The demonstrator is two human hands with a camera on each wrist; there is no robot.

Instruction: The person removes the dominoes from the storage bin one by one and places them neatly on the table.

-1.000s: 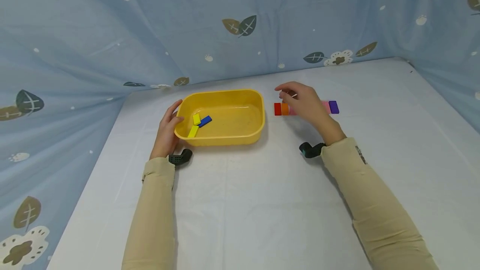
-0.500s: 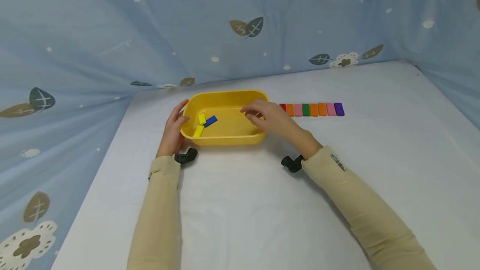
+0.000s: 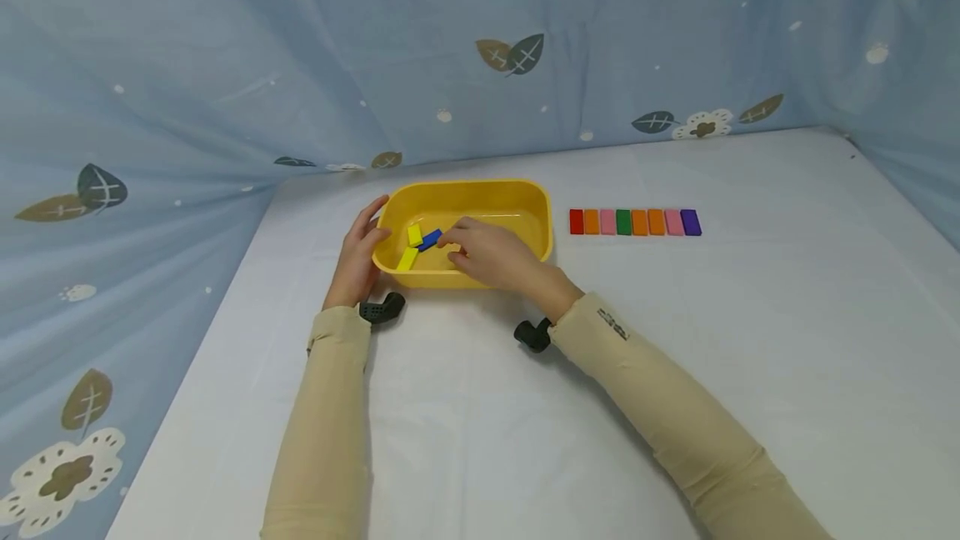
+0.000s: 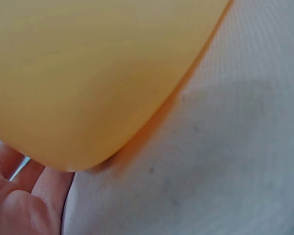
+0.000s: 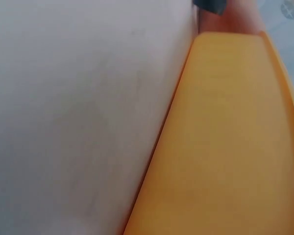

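A yellow plastic basin (image 3: 480, 280) stands on the white table. My left hand (image 3: 358, 263) grips its left end, thumb over the rim and fingers along the outer wall. In the left wrist view, fingers (image 4: 36, 196) show beside the basin's wall (image 4: 88, 98). My right hand (image 3: 491, 255) reaches over the front rim into the basin, nothing visible in its grasp, fingertips right at a blue block (image 3: 430, 240). Two yellow blocks, an upper one (image 3: 415, 234) and a lower one (image 3: 407, 259), lie beside the blue one. In the right wrist view, the basin wall (image 5: 220, 137) hides the right fingers.
Right of the basin lies a straight row of several coloured blocks, from a red block (image 3: 577, 222) through a green block (image 3: 623, 222) to a purple block (image 3: 691, 222). A blue patterned curtain (image 3: 420, 48) hangs behind the white tabletop (image 3: 480, 407).
My right hand has moved left from above the block row into the basin, uncovering the row. My left hand keeps its hold on the basin's end. The head view has shifted slightly.
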